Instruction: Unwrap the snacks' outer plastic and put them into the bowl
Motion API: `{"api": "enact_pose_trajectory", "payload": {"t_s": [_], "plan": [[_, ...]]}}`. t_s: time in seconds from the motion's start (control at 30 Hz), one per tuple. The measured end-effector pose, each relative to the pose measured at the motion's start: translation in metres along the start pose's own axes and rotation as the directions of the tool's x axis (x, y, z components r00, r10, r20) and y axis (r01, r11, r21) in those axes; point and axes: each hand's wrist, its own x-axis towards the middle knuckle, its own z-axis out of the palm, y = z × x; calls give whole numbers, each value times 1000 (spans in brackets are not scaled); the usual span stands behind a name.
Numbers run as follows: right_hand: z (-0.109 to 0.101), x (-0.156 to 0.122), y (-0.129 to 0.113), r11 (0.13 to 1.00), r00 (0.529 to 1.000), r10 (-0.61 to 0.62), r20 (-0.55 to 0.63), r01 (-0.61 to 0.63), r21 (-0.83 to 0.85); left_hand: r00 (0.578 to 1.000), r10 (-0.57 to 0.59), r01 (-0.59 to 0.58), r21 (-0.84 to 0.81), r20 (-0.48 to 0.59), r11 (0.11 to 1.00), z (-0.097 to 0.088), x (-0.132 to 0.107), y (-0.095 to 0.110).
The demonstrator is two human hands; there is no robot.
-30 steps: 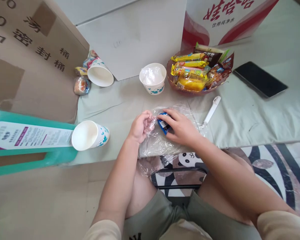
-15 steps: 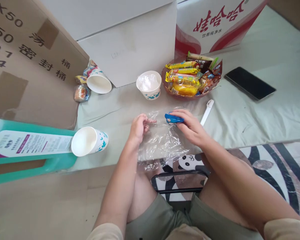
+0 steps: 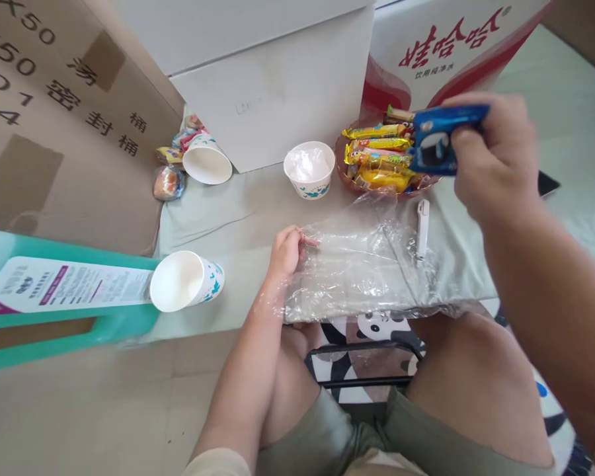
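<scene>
Held up at the right, a blue snack packet (image 3: 434,142) is gripped between the thumb and fingers of my right hand (image 3: 500,152). It hangs over the right side of a reddish see-through bowl (image 3: 347,175) of wrapped snacks and hides part of it. My left hand (image 3: 287,250) has its fingers curled at the left edge of a clear plastic sheet (image 3: 352,264), which it grips. Wrinkled, the sheet lies over the table and hangs past its front edge. A white slim tool, like a utility knife (image 3: 422,228), rests at the sheet's right.
A paper cup (image 3: 310,172) with clear film in it stands behind the sheet. Another paper cup (image 3: 186,281) stands at the left, and one lies tipped (image 3: 207,162) beside small wrapped snacks (image 3: 168,182). Cardboard boxes (image 3: 272,99) line the back. A phone (image 3: 548,184) is partly hidden behind my right arm.
My right hand has risen to the right and away from me with the blue packet, from above the sheet to over the bowl. The sheet now lies more spread out; my left hand has barely moved.
</scene>
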Motion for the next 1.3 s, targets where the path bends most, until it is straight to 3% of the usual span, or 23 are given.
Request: {"api": "enact_pose_trajectory", "payload": {"t_s": [0.03,0.17,0.37,0.47,0.53,0.6,0.67,0.77,0.8,0.87,0.93,1.03,1.17,1.23,1.3], "plan": [[-3,17,-2,998,998,55,-13,-55,-24,1000,8,-8,3,10,1000,0,1,-1],[-2,59,-4,974,967,168,191,-132,-186,999,19,-21,33,46,999,0,1,-1],[20,53,23,965,940,84,331,6,-262,998,11,-15,62,65,998,3,0,3],[35,51,33,949,908,103,405,32,-314,997,15,-21,86,69,996,4,-1,4],[36,52,29,934,907,112,406,43,-353,997,16,-23,98,74,995,5,-1,4],[26,48,15,931,946,62,319,61,-361,997,17,-25,101,78,995,4,-1,5],[9,32,-7,950,985,-29,170,80,-301,997,34,-43,119,74,992,2,-1,6],[-5,-18,-37,986,985,-167,52,168,-4,990,128,-137,208,56,968,-2,-2,7],[-2,-39,-43,972,973,-205,108,189,142,985,161,-170,247,55,954,-4,-2,7],[15,-82,-49,899,883,-348,314,220,378,975,212,-222,325,66,920,-7,-2,4],[41,-115,-48,905,844,-361,397,214,368,966,246,-255,404,77,879,-12,-1,0],[67,-139,-44,953,817,-293,497,206,223,954,298,-272,516,34,812,-25,6,-8],[67,-139,-41,963,797,-271,540,219,161,926,354,-206,611,-132,764,-47,24,-8],[63,-138,-43,962,791,-272,548,222,158,860,429,-165,645,-276,746,-55,26,-2],[62,-138,-44,969,791,-247,559,203,141,752,528,-155,672,-395,724,-55,14,7]]}}
